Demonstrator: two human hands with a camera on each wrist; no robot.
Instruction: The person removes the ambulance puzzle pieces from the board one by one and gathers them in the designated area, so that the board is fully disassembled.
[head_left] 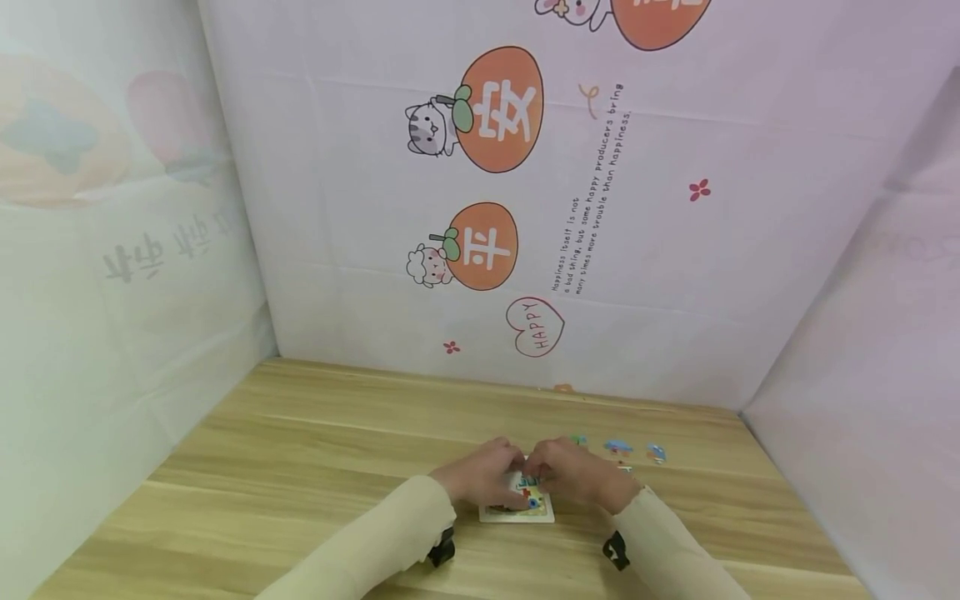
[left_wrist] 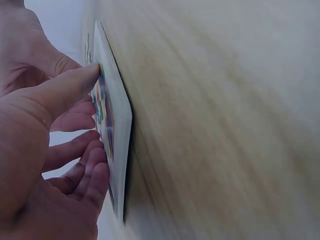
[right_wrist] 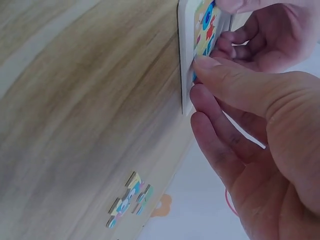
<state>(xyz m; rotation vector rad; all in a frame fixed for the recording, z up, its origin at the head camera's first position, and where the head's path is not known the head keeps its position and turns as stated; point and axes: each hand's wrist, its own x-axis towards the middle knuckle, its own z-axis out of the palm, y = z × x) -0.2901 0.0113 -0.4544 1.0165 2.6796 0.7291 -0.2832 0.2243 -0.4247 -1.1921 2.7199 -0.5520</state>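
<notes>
a small puzzle board (head_left: pixel 517 518) lies on a wooden table (head_left: pixel 300 467), beneath a left hand (head_left: pixel 480 477) spread loosely, thumb touching its face, and a right hand (head_left: pixel 576 473), thumb and fingertips at its far end (whether they pinch a piece, i cannot tell). at least 3 loose puzzle pieces (head_left: pixel 618 447) lie beyond, rightward, nearer the right hand.

I can read 安 on the top orange fruit (head_left: pixel 501 109) on the back wall (head_left: pixel 352 225) and 平 on the lower fruit (head_left: pixel 483 247). A heart (head_left: pixel 535 327) there says HAPPY. Small words (head_left: pixel 592 200) start "Happiness itself is not". Pale marks (head_left: pixel 135 258) on the left wall (head_left: pixel 150 358), I can't read.
</notes>
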